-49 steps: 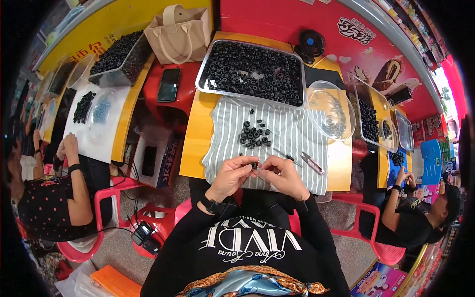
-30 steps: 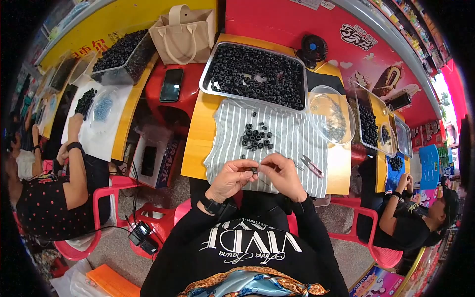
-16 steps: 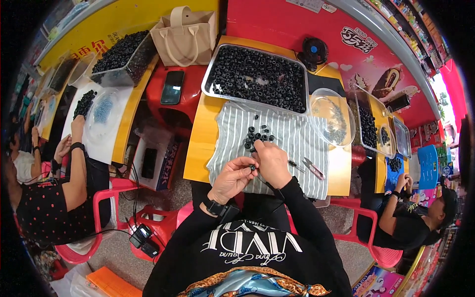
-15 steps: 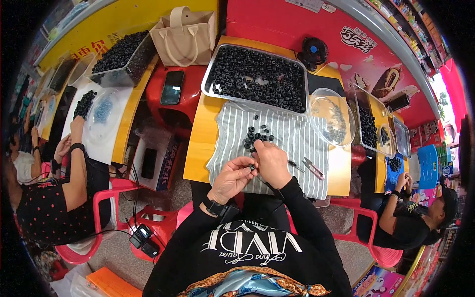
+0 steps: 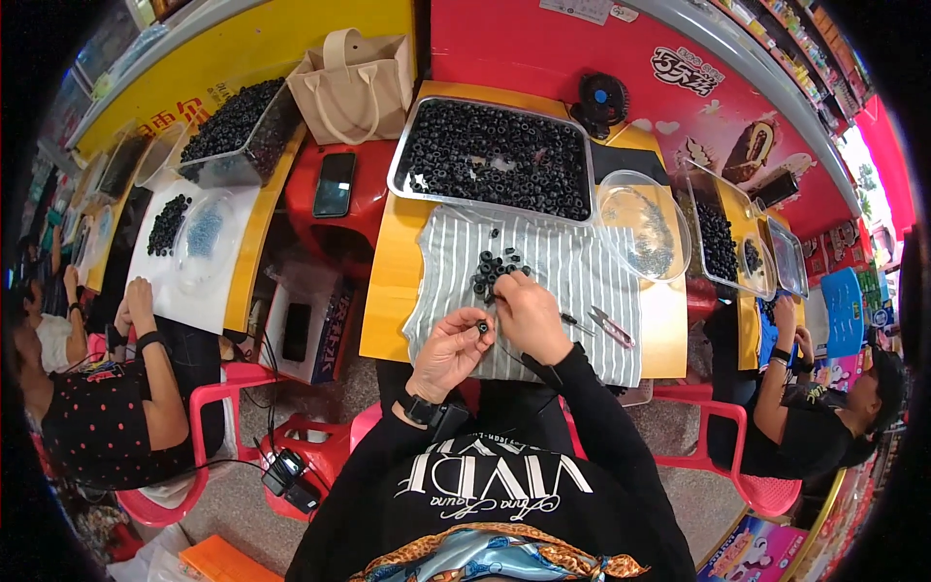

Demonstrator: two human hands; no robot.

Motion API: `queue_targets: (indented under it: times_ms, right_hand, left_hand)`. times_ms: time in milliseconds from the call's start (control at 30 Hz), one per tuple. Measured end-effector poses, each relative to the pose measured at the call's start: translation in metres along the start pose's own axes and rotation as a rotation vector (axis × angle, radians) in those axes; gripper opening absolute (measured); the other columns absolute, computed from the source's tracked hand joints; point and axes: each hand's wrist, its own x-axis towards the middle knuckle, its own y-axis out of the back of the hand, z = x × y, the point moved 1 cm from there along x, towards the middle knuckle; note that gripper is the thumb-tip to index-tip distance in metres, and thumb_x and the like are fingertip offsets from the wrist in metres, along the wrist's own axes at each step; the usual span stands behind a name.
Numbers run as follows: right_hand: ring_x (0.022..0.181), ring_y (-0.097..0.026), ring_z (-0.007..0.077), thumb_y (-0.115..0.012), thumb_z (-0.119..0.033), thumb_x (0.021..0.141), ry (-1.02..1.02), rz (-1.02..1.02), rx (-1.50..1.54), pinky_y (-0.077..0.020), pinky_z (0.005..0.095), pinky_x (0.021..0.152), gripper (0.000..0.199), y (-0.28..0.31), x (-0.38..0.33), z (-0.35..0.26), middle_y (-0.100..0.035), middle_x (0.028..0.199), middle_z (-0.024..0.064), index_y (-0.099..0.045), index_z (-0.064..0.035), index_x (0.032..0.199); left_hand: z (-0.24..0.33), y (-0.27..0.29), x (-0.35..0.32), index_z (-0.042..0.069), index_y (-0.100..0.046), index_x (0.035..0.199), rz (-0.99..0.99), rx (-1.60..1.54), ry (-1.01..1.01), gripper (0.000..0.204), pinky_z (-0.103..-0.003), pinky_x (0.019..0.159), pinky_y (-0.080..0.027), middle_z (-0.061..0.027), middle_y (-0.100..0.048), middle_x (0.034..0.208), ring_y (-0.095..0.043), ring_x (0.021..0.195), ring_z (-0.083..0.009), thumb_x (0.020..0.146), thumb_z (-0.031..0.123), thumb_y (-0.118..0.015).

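Between the thumb and fingers of my left hand [image 5: 448, 351] is a small black ring-shaped part [image 5: 482, 328], its round opening turned up. Close by on the right, my right hand [image 5: 533, 320] has its fingers bent together at the near edge of a loose pile of black ring-shaped parts [image 5: 499, 264]. What those fingers pinch, if anything, is hidden beneath them. The pile lies on a grey-and-white striped cloth [image 5: 572, 257]. Right of my right hand rest small pointed snips [image 5: 613, 330] and a thin dark tool [image 5: 574, 321].
Behind the cloth stands a metal tray [image 5: 392, 175] heaped with black parts. A round clear lid or dish [image 5: 669, 274] holding tiny pieces sits right of it, near a small black fan [image 5: 603, 101]. A phone [image 5: 335, 184] lies on a red stool. Co-workers sit at both sides.
My hands have drawn slightly apart, the left lowering a little with the ring-shaped part. The left co-worker's hands have moved back from their pile; the right co-worker's hand has reached farther up.
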Motion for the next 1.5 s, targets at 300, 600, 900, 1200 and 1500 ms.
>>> queue_targets:
  times_ms: [300,600,900,1200,1500]
  right_hand:
    - [0.075,-0.058,0.0389,-0.062,-0.004,0.076,-0.151,-0.047,0.218,-0.0463,0.0448,0.063,0.007,0.027,-0.041,0.001,-0.058,0.082,0.0188,-0.060,-0.0009,0.082]
    - [0.076,-0.056,0.0064,-0.059,0.000,0.089,-0.488,0.026,1.094,-0.0435,0.0204,0.067,0.005,0.045,-0.064,-0.006,-0.058,0.083,0.0005,-0.063,0.0002,0.092]
    - [0.080,-0.061,0.0098,-0.059,0.002,0.089,-0.468,0.021,1.198,-0.0478,0.0235,0.072,0.005,0.040,-0.066,-0.002,-0.059,0.086,0.0033,-0.062,0.0035,0.093]
    - [0.081,-0.061,0.0120,-0.058,0.005,0.088,-0.426,0.080,1.240,-0.0484,0.0243,0.074,0.006,0.036,-0.071,-0.001,-0.058,0.089,0.0049,-0.062,0.0045,0.093]
    - [0.079,-0.060,0.0120,-0.060,0.008,0.085,-0.309,0.101,1.006,-0.0480,0.0235,0.071,0.007,0.032,-0.072,-0.004,-0.058,0.086,0.0061,-0.061,0.0035,0.090]
  left_hand:
    - [-0.007,-0.021,0.000,-0.007,-0.057,0.115,0.085,-0.170,0.044,0.025,-0.028,0.089,-0.050,-0.0177,-0.058,0.112,-0.059,0.097,-0.0218,0.090,-0.007,-0.053]
    - [-0.026,-0.018,0.006,-0.004,-0.057,0.116,0.094,0.027,0.158,0.025,-0.028,0.084,-0.054,-0.0125,-0.064,0.106,-0.065,0.091,-0.0203,0.090,-0.004,-0.056]
    - [-0.029,-0.017,0.007,-0.005,-0.057,0.117,0.066,0.135,0.150,0.028,-0.026,0.079,-0.054,-0.0135,-0.065,0.104,-0.066,0.088,-0.0199,0.089,-0.003,-0.060]
    - [-0.028,-0.017,0.007,-0.004,-0.059,0.116,0.064,0.150,0.160,0.025,-0.027,0.077,-0.053,-0.0117,-0.065,0.102,-0.064,0.086,-0.0185,0.091,-0.002,-0.057]
    - [-0.029,-0.018,0.006,-0.004,-0.059,0.115,0.086,0.204,0.143,0.025,-0.027,0.075,-0.053,-0.0107,-0.066,0.099,-0.064,0.084,-0.0173,0.091,-0.002,-0.058]
